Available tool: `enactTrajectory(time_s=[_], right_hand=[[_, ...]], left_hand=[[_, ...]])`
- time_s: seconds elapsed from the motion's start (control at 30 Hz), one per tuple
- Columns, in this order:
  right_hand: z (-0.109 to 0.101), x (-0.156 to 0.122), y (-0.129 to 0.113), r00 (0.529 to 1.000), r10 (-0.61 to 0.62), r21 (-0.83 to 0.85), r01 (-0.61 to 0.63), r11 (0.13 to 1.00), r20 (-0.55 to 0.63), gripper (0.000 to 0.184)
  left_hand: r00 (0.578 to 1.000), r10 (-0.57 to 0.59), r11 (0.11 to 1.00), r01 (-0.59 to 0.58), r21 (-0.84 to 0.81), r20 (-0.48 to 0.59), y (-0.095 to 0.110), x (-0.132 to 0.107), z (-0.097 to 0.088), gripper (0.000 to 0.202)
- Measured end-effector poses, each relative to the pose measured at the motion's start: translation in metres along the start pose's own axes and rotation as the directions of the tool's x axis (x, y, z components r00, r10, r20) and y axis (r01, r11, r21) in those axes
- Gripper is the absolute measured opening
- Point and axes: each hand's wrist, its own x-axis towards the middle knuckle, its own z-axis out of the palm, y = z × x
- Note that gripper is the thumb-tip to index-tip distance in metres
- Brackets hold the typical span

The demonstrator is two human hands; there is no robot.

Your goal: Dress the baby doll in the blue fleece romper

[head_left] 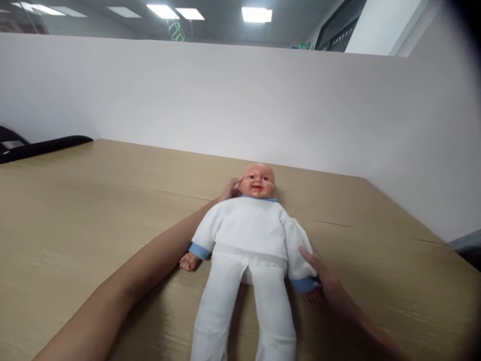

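Observation:
A baby doll (pixel 251 225) lies on its back on the wooden table, its bald head away from me and its legs toward me. It wears a white fleece top with blue collar and cuffs, and white trousers. My left hand (pixel 230 189) cups the left side of the doll's head, the fingers partly hidden behind it. On the other side, my right hand (pixel 323 273) grips the doll's right-hand sleeve (pixel 298 250) near the blue cuff. My right thumb lies on top of the sleeve, while the other fingers are mostly hidden beneath the arm. The doll's feet are outside the view.
The wooden table (pixel 93 210) has thin seams running across it. A white partition wall (pixel 188 100) rises behind its far edge. At the far left is a black chair part (pixel 48 146); a dark object (pixel 468 246) sits at the right edge. Ceiling lights (pixel 256 15) show above.

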Motion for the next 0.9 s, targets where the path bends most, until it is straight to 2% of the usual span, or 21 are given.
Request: enactTrajectory(time_s=[0.07, 0.17, 0.27, 0.4, 0.6, 0.77, 0.9], right_hand=[[0.003, -0.003, 0.004, 0.999, 0.031, -0.062, -0.029, 0.998, 0.02, 0.068], [0.008, -0.007, 0.01, 0.999, 0.002, -0.223, -0.009, 0.975, -0.032, 0.078], [0.009, -0.009, 0.014, 0.999, -0.022, -0.299, 0.013, 0.954, -0.027, 0.077], [0.007, -0.007, 0.016, 0.998, -0.051, -0.336, 0.036, 0.941, -0.034, 0.073], [0.004, -0.004, 0.017, 0.998, -0.008, -0.425, -0.017, 0.905, -0.057, 0.074], [0.001, -0.003, 0.02, 0.998, 0.006, -0.477, -0.034, 0.878, -0.061, 0.078], [0.0, -0.002, 0.021, 0.999, 0.01, -0.488, -0.025, 0.873, -0.033, 0.077]], left_hand=[[0.995, -0.073, 0.997, 0.074, 0.023, -0.068, 0.003, 0.001, -0.007, 0.069], [0.994, -0.053, 0.998, 0.056, 0.034, -0.092, 0.005, -0.001, -0.011, 0.063], [0.995, -0.044, 0.997, 0.049, 0.057, -0.094, 0.007, -0.003, -0.006, 0.058], [0.999, -0.018, 0.997, 0.02, 0.074, -0.036, 0.008, -0.002, 0.0, 0.056], [0.995, 0.08, 0.987, -0.071, 0.142, -0.062, 0.002, 0.003, -0.008, 0.049], [0.988, 0.152, 0.969, -0.157, 0.189, 0.04, 0.001, -0.001, -0.006, 0.065], [0.978, 0.207, 0.93, -0.186, 0.317, -0.033, 0.004, -0.008, -0.005, 0.084]])
